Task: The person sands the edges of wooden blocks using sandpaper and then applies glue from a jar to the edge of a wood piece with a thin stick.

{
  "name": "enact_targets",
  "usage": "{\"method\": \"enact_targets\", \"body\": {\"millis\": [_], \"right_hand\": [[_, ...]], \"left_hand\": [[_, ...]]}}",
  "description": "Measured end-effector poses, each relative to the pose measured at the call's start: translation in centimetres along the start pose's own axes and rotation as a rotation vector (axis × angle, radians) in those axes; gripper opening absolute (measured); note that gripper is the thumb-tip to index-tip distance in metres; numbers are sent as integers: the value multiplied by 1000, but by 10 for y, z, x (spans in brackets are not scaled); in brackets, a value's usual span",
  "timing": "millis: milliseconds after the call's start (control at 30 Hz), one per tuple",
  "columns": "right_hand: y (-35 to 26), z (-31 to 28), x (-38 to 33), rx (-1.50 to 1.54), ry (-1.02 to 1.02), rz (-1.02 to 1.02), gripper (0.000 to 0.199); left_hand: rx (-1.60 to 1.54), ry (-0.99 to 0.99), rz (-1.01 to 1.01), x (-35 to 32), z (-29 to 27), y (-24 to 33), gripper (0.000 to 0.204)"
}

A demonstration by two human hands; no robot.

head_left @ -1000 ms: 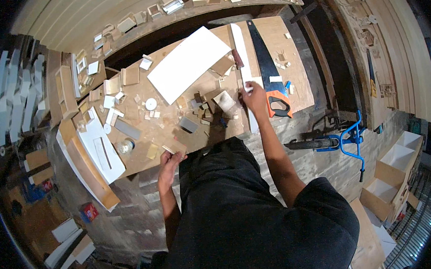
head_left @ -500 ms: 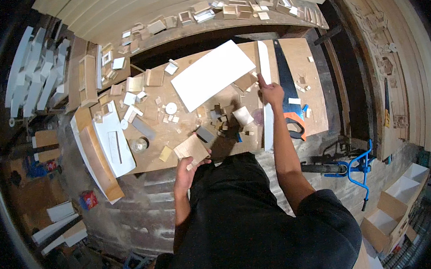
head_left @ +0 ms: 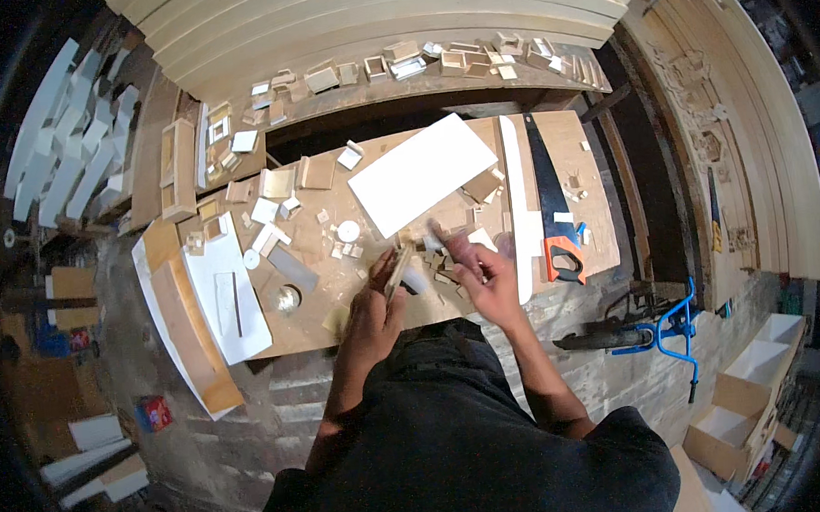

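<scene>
My left hand (head_left: 373,316) grips a thin wooden panel (head_left: 398,272), tilted nearly edge-on above the front of the workbench (head_left: 325,325). My right hand (head_left: 492,284) is closed close beside it, its fingers bent around a blurred, elongated reddish thing (head_left: 454,244) that points toward the panel. What that thing is, I cannot make out. Beyond both hands lies a large white board (head_left: 424,175). Small wooden pieces are scattered around and under my hands, partly hidden by them.
A handsaw (head_left: 557,205) with an orange and black handle lies at the right beside a long white strip (head_left: 519,221). A small round container (head_left: 287,299) stands left of my hands. Several small wooden boxes (head_left: 454,62) line the back shelf. A blue-framed bicycle (head_left: 661,330) is at the right.
My right hand has come back from the far side of the bench, beside the white strip, toward my left hand. The panel has been raised and turned from face-up to nearly edge-on.
</scene>
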State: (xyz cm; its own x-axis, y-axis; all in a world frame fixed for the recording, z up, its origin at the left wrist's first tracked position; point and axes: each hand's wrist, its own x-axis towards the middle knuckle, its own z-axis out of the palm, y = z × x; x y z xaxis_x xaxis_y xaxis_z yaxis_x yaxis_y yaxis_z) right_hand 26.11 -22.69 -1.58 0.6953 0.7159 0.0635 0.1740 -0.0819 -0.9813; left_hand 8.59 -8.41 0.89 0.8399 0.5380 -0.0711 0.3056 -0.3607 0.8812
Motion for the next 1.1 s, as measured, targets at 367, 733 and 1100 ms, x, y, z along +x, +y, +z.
{"method": "enact_targets", "body": {"millis": [367, 733, 1100], "right_hand": [[-101, 102, -12, -636, -147, -523, 48], [-71, 148, -34, -276, -104, 110, 24], [-104, 220, -69, -53, -162, 120, 25]], "left_hand": [[208, 127, 484, -34, -79, -71, 28], [-20, -157, 111, -50, -156, -76, 25], [-1471, -74, -111, -66, -103, -94, 61]]}}
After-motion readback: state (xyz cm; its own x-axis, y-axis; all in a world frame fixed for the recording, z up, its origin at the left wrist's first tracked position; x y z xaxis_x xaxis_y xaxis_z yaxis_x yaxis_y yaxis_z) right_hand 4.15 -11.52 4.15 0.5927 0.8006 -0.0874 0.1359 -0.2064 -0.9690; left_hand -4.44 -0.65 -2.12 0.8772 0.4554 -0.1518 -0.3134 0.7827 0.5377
